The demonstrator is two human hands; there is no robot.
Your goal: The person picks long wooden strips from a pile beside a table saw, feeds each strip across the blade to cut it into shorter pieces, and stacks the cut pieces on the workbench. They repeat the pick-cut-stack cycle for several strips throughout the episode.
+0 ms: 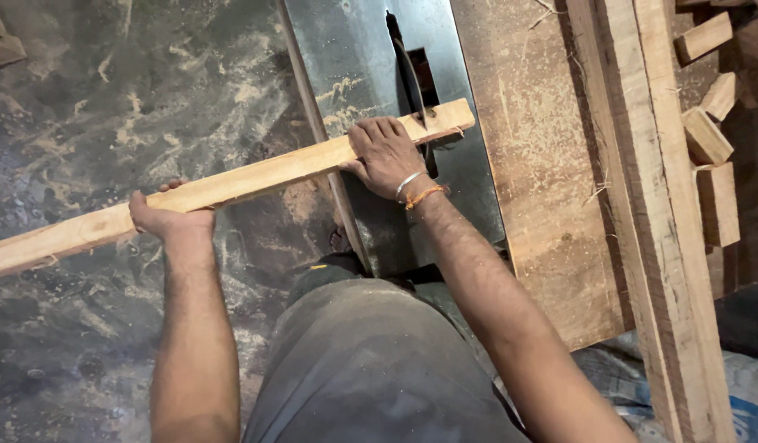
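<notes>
Dim warm light, soft shadows, dull sheen on metal, slight blur throughout

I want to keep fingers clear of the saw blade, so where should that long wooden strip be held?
Probably on its long left part, from the near side, as the left hand does. The wooden strip lies across the metal saw table, its right end at the blade. The right hand presses flat on top right beside the blade; further left looks safer.
</notes>
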